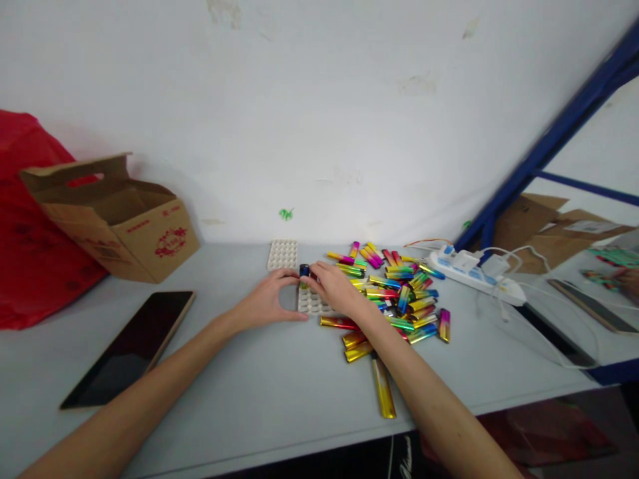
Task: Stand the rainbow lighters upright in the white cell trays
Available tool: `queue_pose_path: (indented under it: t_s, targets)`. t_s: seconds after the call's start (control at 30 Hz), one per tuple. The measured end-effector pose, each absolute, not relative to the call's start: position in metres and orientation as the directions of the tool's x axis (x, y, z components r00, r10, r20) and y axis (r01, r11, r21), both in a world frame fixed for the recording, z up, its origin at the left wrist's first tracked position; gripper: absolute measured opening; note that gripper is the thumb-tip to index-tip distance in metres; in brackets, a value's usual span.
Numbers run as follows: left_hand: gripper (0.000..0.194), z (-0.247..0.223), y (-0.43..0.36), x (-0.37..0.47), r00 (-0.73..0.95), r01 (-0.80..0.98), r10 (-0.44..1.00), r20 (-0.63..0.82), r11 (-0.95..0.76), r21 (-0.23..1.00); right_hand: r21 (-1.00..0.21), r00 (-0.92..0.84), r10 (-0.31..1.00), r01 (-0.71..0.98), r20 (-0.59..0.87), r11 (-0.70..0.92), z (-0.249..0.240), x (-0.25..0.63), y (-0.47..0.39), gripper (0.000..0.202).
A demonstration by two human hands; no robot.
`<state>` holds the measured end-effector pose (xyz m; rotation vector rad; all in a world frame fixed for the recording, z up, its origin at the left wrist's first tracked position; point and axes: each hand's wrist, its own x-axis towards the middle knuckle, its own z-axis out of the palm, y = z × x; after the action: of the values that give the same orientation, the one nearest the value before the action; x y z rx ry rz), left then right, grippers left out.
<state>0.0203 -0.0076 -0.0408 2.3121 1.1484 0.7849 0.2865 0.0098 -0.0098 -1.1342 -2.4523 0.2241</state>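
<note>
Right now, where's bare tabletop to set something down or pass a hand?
Bare: between left forearm and right forearm, left of the lone gold piece; also between carton and rear white tray. Crowded: the colourful heap by the right hand, then power strip.

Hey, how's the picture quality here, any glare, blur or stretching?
Head view: bright glints on the shiny colored tubes; a faint sheen on the dark tablet; soft detail around the left hand and right hand; small print on the cardboard box unreadable; wide-angle stretching toward the edges.
</note>
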Motion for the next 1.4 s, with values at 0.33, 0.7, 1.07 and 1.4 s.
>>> queue_pose_path:
  t_s: [0.33, 0.7, 1.07, 1.4]
  targets:
    - [0.078, -0.039, -0.010, 0.023, 0.478, 0.596, 0.824, 0.304, -0.559, 0.577, -0.289, -0.251, 0.910, 0.891, 0.329, 0.350, -0.003, 0.350, 0.030, 0.033]
    - [0.076, -0.037, -0.012, 0.022, 0.475, 0.600, 0.827, 0.301, -0.555, 0.576, -0.345, -0.168, 0.905, 0.885, 0.391, 0.314, -0.001, 0.355, 0.026, 0.025]
    - [0.080, -0.036, -0.012, 0.023, 0.469, 0.596, 0.828, 0.307, -0.553, 0.581, -0.927, 0.128, 0.918, 0.062, 0.375, 0.370, 0.014, 0.354, 0.015, 0.049]
    - [0.077, -0.035, -0.013, 0.023, 0.480, 0.604, 0.823, 0.304, -0.562, 0.565, -0.931, -0.054, 0.995, -0.359, 0.088, 0.063, 0.026, 0.319, -0.006, 0.068]
